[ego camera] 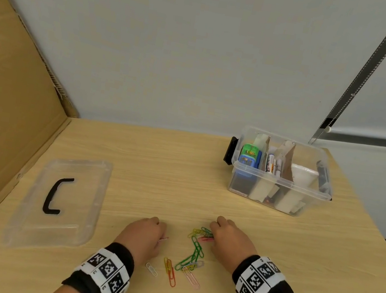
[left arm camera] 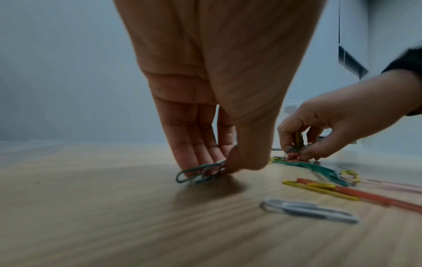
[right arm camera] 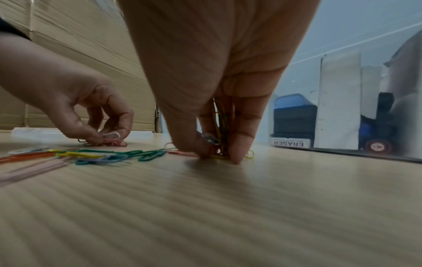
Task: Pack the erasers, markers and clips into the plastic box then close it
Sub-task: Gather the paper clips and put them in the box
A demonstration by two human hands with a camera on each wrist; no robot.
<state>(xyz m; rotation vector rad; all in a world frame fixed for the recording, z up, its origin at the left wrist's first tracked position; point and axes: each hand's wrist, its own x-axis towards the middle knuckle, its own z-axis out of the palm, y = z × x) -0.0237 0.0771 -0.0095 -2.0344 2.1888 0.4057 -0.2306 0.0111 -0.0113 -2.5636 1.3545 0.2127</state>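
At near edge of surface [ego camera: 159, 156], left hand [ego camera: 144, 235] pinches small bunch of paper clips [left arm camera: 200, 172] between thumb and fingertips, grip clamped, clips touching wood. Right hand [ego camera: 229, 242] just beside it, grip clamped on upright bundle of clips [right arm camera: 220, 122]. Between hands, loose clips [ego camera: 190, 256] lie scattered in green, yellow, orange, pink, white. Far right, plastic box [ego camera: 279, 186] stands open, erasers [ego camera: 248, 159] and markers [ego camera: 274, 165] in cardboard-divided compartments. Far left, clear lid [ego camera: 80, 204] lies flat, black handle up.
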